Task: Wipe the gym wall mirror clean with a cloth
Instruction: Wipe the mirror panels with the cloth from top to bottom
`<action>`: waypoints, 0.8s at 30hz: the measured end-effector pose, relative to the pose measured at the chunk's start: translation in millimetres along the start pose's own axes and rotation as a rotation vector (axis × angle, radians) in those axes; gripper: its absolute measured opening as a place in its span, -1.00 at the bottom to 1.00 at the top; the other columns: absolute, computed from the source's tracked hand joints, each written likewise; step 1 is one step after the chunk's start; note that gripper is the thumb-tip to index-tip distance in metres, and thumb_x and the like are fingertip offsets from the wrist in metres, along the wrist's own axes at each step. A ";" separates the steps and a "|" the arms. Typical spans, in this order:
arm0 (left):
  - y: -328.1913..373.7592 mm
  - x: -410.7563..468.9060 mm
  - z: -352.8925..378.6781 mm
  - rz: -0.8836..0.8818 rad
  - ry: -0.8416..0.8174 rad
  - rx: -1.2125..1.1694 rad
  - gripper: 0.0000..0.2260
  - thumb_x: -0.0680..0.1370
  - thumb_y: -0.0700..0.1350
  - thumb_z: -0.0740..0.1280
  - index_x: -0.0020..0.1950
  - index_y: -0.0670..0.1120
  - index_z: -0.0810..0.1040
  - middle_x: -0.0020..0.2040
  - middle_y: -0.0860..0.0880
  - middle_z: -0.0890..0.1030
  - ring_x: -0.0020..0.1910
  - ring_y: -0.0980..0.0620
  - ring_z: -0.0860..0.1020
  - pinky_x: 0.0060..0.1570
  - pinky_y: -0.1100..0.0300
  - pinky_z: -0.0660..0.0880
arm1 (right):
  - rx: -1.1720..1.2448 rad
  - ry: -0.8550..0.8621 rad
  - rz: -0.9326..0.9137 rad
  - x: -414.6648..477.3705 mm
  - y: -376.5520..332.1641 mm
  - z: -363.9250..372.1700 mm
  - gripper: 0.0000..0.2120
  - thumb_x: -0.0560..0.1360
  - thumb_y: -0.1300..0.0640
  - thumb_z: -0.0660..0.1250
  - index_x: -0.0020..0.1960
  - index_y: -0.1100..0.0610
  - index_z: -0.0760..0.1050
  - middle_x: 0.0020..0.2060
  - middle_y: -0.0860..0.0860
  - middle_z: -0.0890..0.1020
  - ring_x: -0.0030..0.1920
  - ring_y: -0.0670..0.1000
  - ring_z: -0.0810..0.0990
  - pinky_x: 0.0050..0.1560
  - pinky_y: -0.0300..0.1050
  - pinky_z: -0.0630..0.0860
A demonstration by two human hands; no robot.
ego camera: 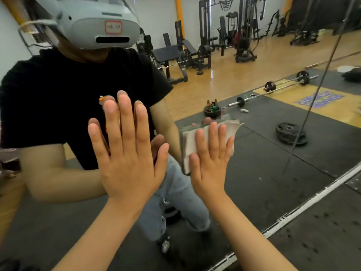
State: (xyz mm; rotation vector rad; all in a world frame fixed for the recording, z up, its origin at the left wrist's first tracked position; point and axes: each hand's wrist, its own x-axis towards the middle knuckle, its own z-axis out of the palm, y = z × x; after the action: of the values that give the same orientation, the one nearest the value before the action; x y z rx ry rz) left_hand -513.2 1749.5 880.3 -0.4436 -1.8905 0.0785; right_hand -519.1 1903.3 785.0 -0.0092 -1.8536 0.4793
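Right hand (212,159), fingers straight and spread, presses cloth (190,145) flat against mirror (254,163) for even contact; left hand (129,153), at nine o'clock, lies splayed there, probably bracing.

No text can be read. At eleven o'clock a red-bordered label (113,27) on the headset (88,26) is blurred. At three o'clock purple lettering (320,99) on a yellow floor panel (289,92), reflected in the mirror (254,163), is reversed and smeared. At one o'clock a dark emblem (226,4) tops a weight machine (205,32); it shows no legible words
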 end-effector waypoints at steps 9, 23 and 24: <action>25.6 -10.0 -1.6 -0.009 0.082 -0.112 -0.32 0.63 -0.01 0.17 0.62 -0.14 -0.12 0.62 -0.04 -0.21 0.60 -0.01 -0.19 0.56 -0.04 -0.18 | -0.045 -0.002 -0.191 29.0 118.9 -26.7 -0.50 0.70 -0.07 -0.13 0.62 -0.12 -0.12 0.60 -0.14 -0.17 0.60 -0.01 -0.20 0.55 0.09 -0.27; 71.1 -17.5 35.3 -0.096 0.077 -0.019 -0.37 0.63 0.00 0.05 0.61 -0.16 -0.17 0.61 -0.02 -0.26 0.59 0.01 -0.23 0.56 0.00 -0.24 | 0.015 0.100 0.364 52.8 228.1 -51.2 -0.37 0.69 -0.16 -0.18 0.59 0.24 -0.04 0.56 0.29 0.04 0.59 -0.08 -0.16 0.54 0.06 -0.18; 70.6 -17.6 35.7 -0.093 0.079 -0.024 -0.36 0.63 0.00 0.06 0.61 -0.16 -0.17 0.62 -0.02 -0.26 0.59 0.01 -0.23 0.56 0.00 -0.23 | 0.055 0.119 0.423 55.6 227.3 -51.0 -0.35 0.69 -0.17 -0.17 0.59 0.26 -0.04 0.57 0.28 0.01 0.59 -0.01 -0.12 0.54 0.04 -0.18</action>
State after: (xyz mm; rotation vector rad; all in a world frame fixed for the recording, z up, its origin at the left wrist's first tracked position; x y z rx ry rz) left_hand -522.1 1814.6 832.9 -0.3686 -1.8327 -0.0233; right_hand -543.4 2141.2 773.9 -0.3909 -1.7211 0.8036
